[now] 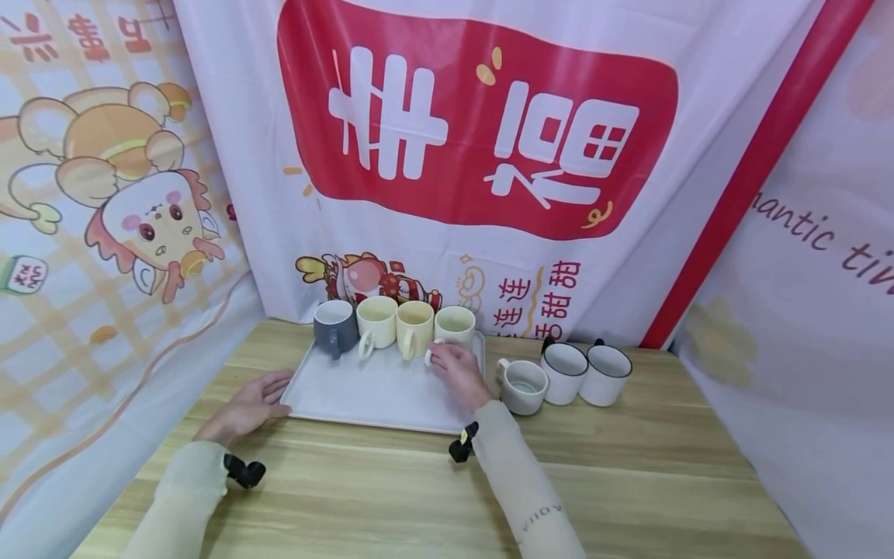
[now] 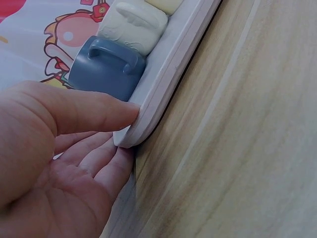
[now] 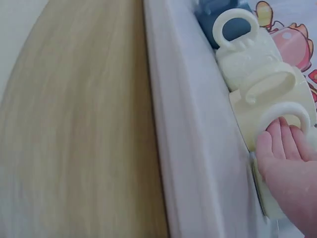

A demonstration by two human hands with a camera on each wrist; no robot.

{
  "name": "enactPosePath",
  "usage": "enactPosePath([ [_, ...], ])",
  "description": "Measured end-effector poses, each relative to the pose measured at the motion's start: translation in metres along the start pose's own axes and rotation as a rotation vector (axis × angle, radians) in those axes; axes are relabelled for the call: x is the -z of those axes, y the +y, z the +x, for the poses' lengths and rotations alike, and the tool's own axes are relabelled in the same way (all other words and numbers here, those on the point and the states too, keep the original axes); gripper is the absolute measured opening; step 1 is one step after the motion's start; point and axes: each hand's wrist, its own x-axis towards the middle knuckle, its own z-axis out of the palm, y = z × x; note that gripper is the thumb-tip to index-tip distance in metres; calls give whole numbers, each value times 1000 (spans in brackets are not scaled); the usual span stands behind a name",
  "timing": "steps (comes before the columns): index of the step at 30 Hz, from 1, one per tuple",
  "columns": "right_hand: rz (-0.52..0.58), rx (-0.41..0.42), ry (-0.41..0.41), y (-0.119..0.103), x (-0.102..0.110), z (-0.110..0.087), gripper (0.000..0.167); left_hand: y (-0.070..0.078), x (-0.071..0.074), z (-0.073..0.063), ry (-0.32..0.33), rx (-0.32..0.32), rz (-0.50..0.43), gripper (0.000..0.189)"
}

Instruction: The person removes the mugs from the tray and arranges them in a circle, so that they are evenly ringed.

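Note:
A pale tray [image 1: 377,396] lies on the wooden table. Along its back edge stand a dark blue-grey mug [image 1: 333,326], a cream mug [image 1: 379,314], a light yellow mug [image 1: 415,322] and, rightmost, a pale greenish-white mug [image 1: 455,324]. My right hand [image 1: 459,374] holds the rightmost mug's handle [image 3: 285,109], fingertips in its loop and thumb along the outside. At the tray's front left corner, my left hand [image 1: 251,404] pinches the edge, thumb [image 2: 116,114] against the rim and fingers under the corner.
Right of the tray stand a grey-white mug [image 1: 524,387] and two white mugs with dark rims, a nearer one [image 1: 564,374] and a farther right one [image 1: 606,376]. A printed curtain [image 1: 461,217] hangs behind the table [image 1: 363,489].

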Motion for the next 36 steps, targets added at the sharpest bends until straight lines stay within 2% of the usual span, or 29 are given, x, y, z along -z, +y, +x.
enactPosePath([
  [2,72,-10,20,1,-4,2,47,0,0,0,2,0,3,81],
  [4,70,-24,77,1,-7,2,47,1,0,-1,2,-1,-6,81],
  [9,-61,-32,230,-1,-9,-1,43,0,-1,-1,1,-1,-16,81],
  [13,-143,-27,250,-7,-2,-6,36,1,-1,-1,1,-7,-10,80],
  [18,-238,-55,210,-20,9,-18,31,2,-1,-2,-1,-8,-4,81],
  [24,-151,-75,144,-36,17,-31,22,2,1,-3,-4,5,6,81],
  [29,-164,-95,116,-44,23,-39,18,2,0,-3,-5,15,9,81],
  [36,-192,-95,-69,-58,36,-54,29,3,0,-4,-1,19,-1,81],
])
